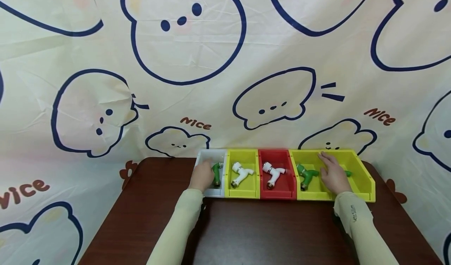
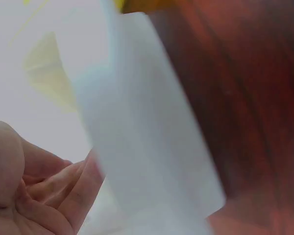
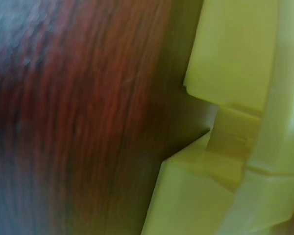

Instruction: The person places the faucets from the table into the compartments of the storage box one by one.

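My left hand (image 1: 202, 176) reaches into the pale grey bin (image 1: 212, 154) at the left end of the row, beside a green faucet (image 1: 216, 174). Its fingers (image 2: 81, 193) look loosely bent in the left wrist view, with nothing visible in them. Over the wide yellow bin area (image 1: 364, 190) at the right end, my right hand (image 1: 334, 177) has its fingers extended. One green faucet (image 1: 306, 176) lies to its left; a green piece (image 1: 348, 173) shows at its right, mostly hidden. The right wrist view shows only yellow bin fronts (image 3: 196, 196) and tabletop.
Between the hands, a white faucet (image 1: 241, 174) lies in a narrow yellow bin (image 1: 243, 193), and another white faucet (image 1: 273, 175) in a red bin (image 1: 278, 194). The bins stand at the back of a dark brown table (image 1: 264, 229), against a printed cloth (image 1: 218, 104).
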{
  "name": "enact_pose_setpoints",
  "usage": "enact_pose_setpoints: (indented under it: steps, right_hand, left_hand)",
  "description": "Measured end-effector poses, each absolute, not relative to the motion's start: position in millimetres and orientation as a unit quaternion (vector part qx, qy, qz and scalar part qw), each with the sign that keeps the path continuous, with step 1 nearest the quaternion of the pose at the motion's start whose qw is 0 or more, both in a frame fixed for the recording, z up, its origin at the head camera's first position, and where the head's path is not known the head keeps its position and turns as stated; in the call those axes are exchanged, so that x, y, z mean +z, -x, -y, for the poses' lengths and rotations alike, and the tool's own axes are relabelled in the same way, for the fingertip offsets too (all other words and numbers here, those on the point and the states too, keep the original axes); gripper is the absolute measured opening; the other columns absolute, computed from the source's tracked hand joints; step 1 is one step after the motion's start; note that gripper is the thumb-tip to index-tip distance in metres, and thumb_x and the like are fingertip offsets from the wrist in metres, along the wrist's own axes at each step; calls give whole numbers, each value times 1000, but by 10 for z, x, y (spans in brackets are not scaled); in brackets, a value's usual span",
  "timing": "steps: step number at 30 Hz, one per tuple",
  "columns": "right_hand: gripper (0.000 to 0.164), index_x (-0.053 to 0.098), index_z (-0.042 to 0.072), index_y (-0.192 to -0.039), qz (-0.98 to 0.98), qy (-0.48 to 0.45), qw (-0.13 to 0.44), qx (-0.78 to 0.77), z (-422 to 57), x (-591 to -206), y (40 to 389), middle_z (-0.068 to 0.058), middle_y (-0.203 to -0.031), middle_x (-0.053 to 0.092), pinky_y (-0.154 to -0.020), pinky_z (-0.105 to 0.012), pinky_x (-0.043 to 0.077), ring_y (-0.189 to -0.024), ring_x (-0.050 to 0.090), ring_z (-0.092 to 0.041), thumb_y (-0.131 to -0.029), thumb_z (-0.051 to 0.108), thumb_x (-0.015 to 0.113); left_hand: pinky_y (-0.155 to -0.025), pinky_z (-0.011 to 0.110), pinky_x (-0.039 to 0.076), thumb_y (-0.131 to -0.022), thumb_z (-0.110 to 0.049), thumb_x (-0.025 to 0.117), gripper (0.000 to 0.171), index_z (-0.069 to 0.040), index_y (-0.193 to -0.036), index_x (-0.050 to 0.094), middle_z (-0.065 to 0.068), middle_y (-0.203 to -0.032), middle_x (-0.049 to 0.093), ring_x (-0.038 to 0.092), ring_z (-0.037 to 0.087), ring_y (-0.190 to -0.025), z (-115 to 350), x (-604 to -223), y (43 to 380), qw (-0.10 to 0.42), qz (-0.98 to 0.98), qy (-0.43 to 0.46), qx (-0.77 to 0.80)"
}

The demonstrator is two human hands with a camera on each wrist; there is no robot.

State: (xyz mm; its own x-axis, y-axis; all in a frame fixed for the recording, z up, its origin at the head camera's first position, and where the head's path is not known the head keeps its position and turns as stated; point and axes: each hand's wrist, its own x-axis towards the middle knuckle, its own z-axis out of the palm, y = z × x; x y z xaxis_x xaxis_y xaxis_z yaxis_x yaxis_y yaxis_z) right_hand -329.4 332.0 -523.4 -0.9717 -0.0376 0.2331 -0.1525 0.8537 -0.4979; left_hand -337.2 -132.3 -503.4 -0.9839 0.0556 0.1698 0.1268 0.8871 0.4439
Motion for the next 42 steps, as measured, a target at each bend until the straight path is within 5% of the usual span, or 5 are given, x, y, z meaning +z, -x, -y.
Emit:
enact_pose_setpoints:
  steps: [4,17,24,33,42]
  right_hand:
    - [55,38,-3,-157,956,-47,110,267,-3319,-5221,3285,-27,-162,32,-110,-69,33,-142,35,-54,-103,2,47]
    - [54,39,-3,-157,957,-44,111,264,-3340,-5244,3283,-27,-161,33,-110,-68,35,-141,37,-53,-103,2,48]
    - [54,39,-4,-156,956,-47,115,265,-3329,-5262,3298,-27,-161,33,-110,-68,35,-142,37,-53,-103,2,48]
    - [55,39,-3,-156,954,-52,121,268,-3338,-5298,3340,-27,-161,34,-108,-69,36,-141,37,-53,-103,2,47]
    - [54,40,-4,-156,955,-54,117,267,-3323,-5281,3320,-27,-161,34,-109,-68,36,-141,38,-53,-103,1,49]
  left_hand:
    - [-97,53,55,-97,1,58,44,3,-141,60,24,-132,68,69,41,-113,1346,-4959,3398,86,967,49,-235]
    - [-95,49,55,-98,-10,68,33,-1,-130,69,17,-122,72,68,35,-111,1290,-5081,3371,29,976,87,-196]
    - [-92,48,56,-99,-7,64,35,0,-133,67,18,-119,71,69,35,-105,1296,-5086,3351,54,978,89,-182]
    - [-88,50,57,-96,1,63,37,-3,-132,69,20,-126,69,70,37,-104,1556,-4890,3334,166,957,83,-224]
    - [-82,46,58,-96,-4,66,29,-6,-123,74,15,-117,71,70,31,-98,1683,-4936,3313,169,959,95,-208]
